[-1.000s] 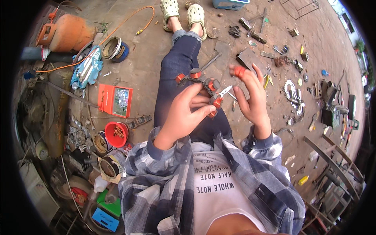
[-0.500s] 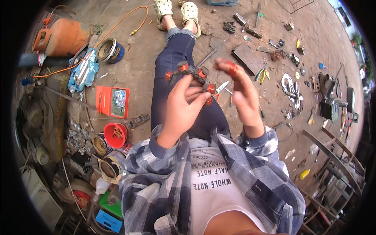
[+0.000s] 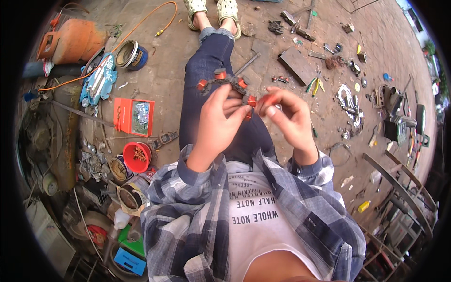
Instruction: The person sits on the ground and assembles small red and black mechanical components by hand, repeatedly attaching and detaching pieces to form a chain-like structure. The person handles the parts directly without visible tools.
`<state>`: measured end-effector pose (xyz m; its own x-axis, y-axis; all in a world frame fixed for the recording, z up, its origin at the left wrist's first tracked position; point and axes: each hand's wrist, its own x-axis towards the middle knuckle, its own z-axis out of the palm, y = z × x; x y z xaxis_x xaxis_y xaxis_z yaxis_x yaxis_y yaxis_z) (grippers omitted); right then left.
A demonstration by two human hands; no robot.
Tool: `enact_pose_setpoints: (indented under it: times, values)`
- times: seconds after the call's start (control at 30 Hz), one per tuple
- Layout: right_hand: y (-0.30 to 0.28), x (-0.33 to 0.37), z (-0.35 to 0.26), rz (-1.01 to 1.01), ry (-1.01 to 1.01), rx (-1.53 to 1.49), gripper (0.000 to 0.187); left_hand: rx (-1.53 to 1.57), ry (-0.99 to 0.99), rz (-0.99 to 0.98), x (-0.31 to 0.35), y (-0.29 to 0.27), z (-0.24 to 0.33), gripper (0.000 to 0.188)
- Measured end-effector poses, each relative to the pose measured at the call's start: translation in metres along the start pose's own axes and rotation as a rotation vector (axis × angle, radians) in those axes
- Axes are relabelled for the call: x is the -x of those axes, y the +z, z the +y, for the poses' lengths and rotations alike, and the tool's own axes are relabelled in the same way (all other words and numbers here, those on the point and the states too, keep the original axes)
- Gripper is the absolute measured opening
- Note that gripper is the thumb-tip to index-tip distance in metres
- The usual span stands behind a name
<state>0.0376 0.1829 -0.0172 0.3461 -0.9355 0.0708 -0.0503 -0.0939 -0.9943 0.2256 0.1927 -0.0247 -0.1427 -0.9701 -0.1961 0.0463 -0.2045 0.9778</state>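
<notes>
Nearby, red bowl point(image 3: 132, 164) holds brown scraps point(image 3: 139, 153); left hand point(image 3: 219, 121) grips red-black part point(image 3: 242, 82); right hand point(image 3: 294, 118), hold unclear

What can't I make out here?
All in the head view:
Some of the red and black part, hidden by the left hand.
Whether the right hand holds anything, hidden by curled fingers.
Bits in the red bowl, too small to identify.
Left clog, cut by the top edge.
</notes>
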Motion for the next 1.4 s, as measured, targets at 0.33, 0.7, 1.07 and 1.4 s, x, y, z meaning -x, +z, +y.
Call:
enact_pose_setpoints:
  times: [0.33, 0.7, 1.07, 1.4]
  values:
    - [0.018, 0.003, 0.017, 0.301, 0.257, -1.255, 0.042, 0.248, 0.066, -0.007, -0.001, -0.001, 0.007, 0.035]
    - [0.015, 0.008, 0.001, 0.031, -0.103, -0.381, 0.028, 0.543, -0.047, 0.113, -0.005, 0.006, 0.007, 0.031]
    - [0.013, 0.005, -0.011, -0.038, -0.196, -0.450, 0.032, 0.675, -0.212, 0.022, -0.002, 0.001, 0.002, 0.023]
    - [0.005, -0.021, -0.002, 0.146, -0.306, 0.457, 0.042, 0.294, -0.038, -0.066, -0.002, -0.001, 0.005, 0.034]
